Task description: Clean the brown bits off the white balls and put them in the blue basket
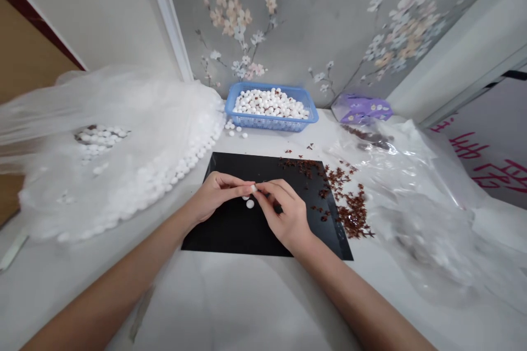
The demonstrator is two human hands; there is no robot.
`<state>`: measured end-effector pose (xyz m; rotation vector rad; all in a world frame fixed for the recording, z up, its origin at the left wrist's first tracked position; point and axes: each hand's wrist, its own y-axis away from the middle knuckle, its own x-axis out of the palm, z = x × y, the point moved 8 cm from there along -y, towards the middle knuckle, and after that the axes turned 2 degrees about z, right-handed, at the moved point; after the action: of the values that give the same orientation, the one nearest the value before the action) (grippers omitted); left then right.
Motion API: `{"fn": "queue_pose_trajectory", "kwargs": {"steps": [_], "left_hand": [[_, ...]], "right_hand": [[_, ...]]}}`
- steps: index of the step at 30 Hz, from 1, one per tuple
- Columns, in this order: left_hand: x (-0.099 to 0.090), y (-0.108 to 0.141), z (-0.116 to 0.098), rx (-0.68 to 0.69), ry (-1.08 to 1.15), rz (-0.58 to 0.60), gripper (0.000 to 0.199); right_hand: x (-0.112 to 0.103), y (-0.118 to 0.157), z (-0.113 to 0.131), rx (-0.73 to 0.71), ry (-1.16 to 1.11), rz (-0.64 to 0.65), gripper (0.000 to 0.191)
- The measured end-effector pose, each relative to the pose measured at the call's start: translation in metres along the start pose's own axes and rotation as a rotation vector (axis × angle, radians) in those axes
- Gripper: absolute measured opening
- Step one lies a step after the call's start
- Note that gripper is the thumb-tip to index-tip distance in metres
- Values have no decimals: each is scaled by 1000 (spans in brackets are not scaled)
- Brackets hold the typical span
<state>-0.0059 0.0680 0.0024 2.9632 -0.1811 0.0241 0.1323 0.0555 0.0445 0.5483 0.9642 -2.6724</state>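
Over the black mat [230, 230], my left hand [218, 192] pinches a small white ball [253, 188] between thumb and fingertips. My right hand [286, 208] meets it from the other side, its fingers closed at the ball; a dark speck shows at the fingertips, too small to make out. Just below the hands, a loose white ball [250, 204] rests on the mat, and another is partly hidden behind the left fingertips. Small reddish-brown star-shaped pieces [354, 214] lie scattered over the mat's right side and the table beside it.
Behind the mat stands a blue basket [272, 122] filled with white balls, a few loose ones beside it. A large clear bag of white balls [164, 137] spreads at left. Crumpled clear plastic bags [411, 175] and a purple packet [366, 108] lie at right, on the white table [230, 296].
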Motion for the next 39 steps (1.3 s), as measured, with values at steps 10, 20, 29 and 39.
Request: {"fn": "queue_pose_trajectory", "kwargs": {"steps": [10,20,29,39], "left_hand": [[-3,2,-8,111,-133,-116,20],[-16,7,-21,269,-718,-387,15],[-36,-11,-25,271,-730,-397,24],[-59,-83,-54,281,-1261,-422,31]], "right_hand": [[-15,-13,-17,83,335,143,19],[-71,-4,-78,678,943,111,28],[-71,-8,-72,580,798,-58,21],[-67,-10,-69,504,772,-41,14]]}}
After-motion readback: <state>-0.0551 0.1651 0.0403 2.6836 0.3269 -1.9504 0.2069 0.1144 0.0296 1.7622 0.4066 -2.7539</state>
